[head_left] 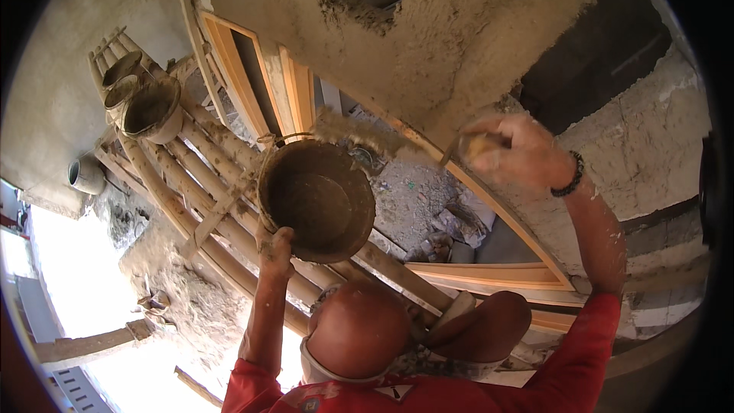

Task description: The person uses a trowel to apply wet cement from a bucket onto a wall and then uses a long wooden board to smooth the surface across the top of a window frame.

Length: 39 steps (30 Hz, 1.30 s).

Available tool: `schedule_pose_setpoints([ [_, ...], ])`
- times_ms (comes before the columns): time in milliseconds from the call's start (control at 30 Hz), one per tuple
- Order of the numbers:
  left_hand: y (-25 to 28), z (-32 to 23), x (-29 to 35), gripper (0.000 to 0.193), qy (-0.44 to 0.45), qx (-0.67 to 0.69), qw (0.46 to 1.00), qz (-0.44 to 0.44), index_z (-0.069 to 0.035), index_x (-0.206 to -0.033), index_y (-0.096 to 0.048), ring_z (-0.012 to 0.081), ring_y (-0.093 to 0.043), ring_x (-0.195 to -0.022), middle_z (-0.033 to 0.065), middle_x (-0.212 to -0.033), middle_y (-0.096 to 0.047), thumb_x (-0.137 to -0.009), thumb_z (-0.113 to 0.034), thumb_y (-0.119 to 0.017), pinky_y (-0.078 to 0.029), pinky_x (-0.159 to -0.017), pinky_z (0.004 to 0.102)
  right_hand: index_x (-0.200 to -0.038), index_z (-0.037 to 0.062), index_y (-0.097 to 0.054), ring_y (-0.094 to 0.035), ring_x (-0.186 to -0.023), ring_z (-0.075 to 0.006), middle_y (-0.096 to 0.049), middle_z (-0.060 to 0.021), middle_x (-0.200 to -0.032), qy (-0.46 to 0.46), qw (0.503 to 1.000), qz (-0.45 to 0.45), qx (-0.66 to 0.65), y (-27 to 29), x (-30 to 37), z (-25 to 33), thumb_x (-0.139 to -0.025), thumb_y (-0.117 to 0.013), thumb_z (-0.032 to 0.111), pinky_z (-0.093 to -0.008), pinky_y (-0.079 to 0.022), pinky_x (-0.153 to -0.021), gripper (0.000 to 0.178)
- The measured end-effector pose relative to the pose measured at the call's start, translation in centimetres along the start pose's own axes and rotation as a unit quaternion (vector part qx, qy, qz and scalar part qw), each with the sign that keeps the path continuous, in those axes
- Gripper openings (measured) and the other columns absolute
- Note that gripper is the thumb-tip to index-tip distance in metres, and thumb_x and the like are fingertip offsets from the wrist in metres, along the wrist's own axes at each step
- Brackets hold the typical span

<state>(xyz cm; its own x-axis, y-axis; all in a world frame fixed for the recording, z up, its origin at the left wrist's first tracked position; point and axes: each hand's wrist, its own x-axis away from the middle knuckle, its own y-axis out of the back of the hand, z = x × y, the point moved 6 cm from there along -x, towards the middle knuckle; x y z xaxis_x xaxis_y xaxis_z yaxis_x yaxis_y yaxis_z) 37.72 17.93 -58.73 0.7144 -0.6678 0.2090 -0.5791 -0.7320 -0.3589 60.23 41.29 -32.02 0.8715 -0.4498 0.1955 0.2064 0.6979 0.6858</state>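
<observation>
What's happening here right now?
The person's left hand grips the rim of a mud-caked bucket. The right hand holds a motion-blurred, trowel-like tool in front of a roughly coated wall. A brownish blurred streak lies between bucket and tool. Three more buckets sit on the pole platform at the left.

And here's the round grey-brown bucket, mud-crusted round the rim, mouth facing us, w/ a thin smear across its bottom, a blurred streak of mortar hanging mid-air off its upper-R edge, twd what's prob. a trowel, yellowish at the handle, smudged by motion.
</observation>
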Motion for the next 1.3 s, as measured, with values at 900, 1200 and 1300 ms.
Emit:
schedule_pose_setpoints([
  [900,-9.0,-1.7,-1.3,0.063,-0.126,-0.035,0.977,0.167,0.006,-0.134,-0.036,0.0141,-0.052,-0.086,0.0098,-0.109,-0.056,-0.071,0.0,-0.045,-0.046,-0.075,0.0258,-0.111,0.0088,-0.057,-0.064,-0.085,-0.0368,-0.065,-0.0193,-0.085,-0.014,0.97,0.095,0.222,-15.7,-3.5,-10.7,-0.079,-0.059,0.021,-0.0447,-0.051,-0.077,0.035],
  [1200,-8.1,-4.0,-1.5,0.044,-0.09,-0.169,0.975,0.113,0.002,-0.117,-0.052,0.0123,-0.054,-0.079,0.0047,-0.091,-0.06,-0.074,0.0,-0.047,-0.046,-0.069,0.0244,-0.111,0.0088,-0.056,-0.062,-0.083,-0.0381,-0.065,-0.0192,-0.088,0.042,0.975,-0.062,0.211,-10.9,-4.3,-9.7,-0.077,-0.064,0.021,-0.0451,-0.05,-0.074,0.037],
  [1300,-8.3,-4.4,-1.9,0.048,-0.024,-0.009,0.997,0.078,0.004,-0.118,-0.049,0.0135,-0.053,-0.077,0.0058,-0.093,-0.06,-0.07,0.003,-0.047,-0.046,-0.068,0.0246,-0.11,0.0082,-0.056,-0.062,-0.085,-0.0374,-0.065,-0.0186,-0.089,0.034,0.977,-0.067,0.197,-8.2,-4.2,-7.2,-0.076,-0.065,0.018,-0.0446,-0.049,-0.075,0.036],
])
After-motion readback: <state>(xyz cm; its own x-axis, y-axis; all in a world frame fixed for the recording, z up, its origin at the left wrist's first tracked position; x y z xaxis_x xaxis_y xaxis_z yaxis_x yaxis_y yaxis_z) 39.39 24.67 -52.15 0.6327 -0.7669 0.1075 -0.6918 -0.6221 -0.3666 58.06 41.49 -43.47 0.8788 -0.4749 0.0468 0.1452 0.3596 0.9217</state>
